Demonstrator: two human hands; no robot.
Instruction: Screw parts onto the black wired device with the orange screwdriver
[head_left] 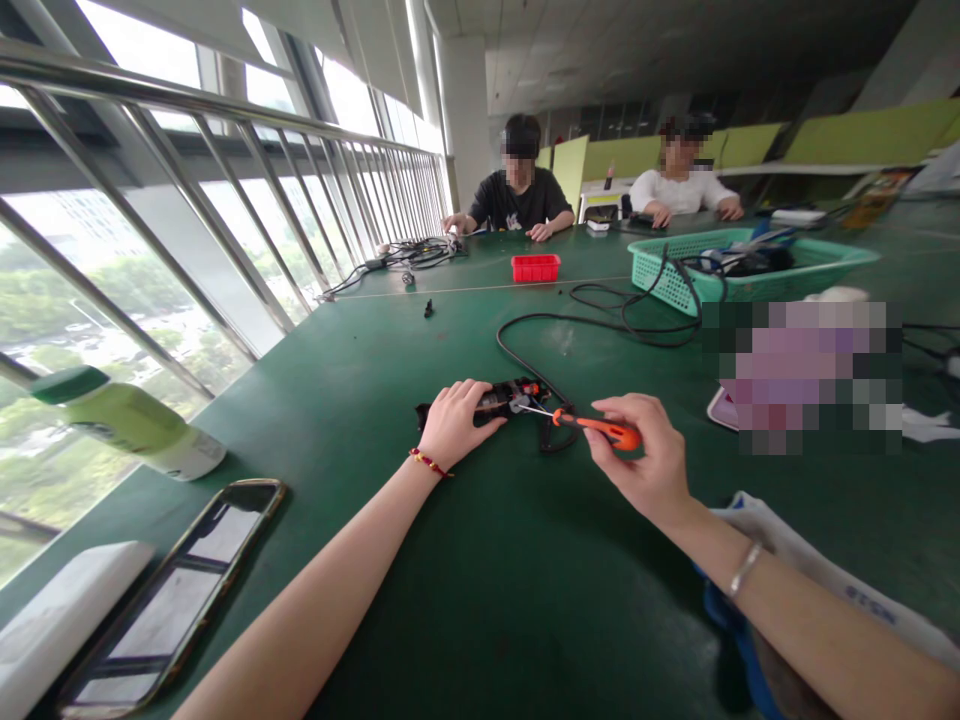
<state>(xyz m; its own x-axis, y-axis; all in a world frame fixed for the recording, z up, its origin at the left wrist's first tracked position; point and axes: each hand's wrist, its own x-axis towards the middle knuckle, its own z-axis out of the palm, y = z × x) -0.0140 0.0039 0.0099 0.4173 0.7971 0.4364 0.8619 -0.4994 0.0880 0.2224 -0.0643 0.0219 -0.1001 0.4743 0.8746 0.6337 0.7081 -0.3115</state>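
Observation:
A black device (495, 401) with orange and grey parts at its right end lies on the green table (420, 345). Over its left part rests my left hand (459, 420), fingers wrapped round it. An orange and black screwdriver (619, 433) is pinched between the thumb and fingers of my right hand (649, 460). Its metal shaft points left, and the tip is at the grey part on the device's right end; whether it sits in a screw is too small to tell. A black cable (517, 325) curves from the device toward the back right.
A green basket (667, 285) of cables and a red tray (535, 268) stand farther back. Bundled cables (427, 252) lie back left. A phone (180, 590), white box (67, 620) and bottle (135, 425) are at left; a cloth bag (817, 580) lies under my right forearm. Two people sit opposite.

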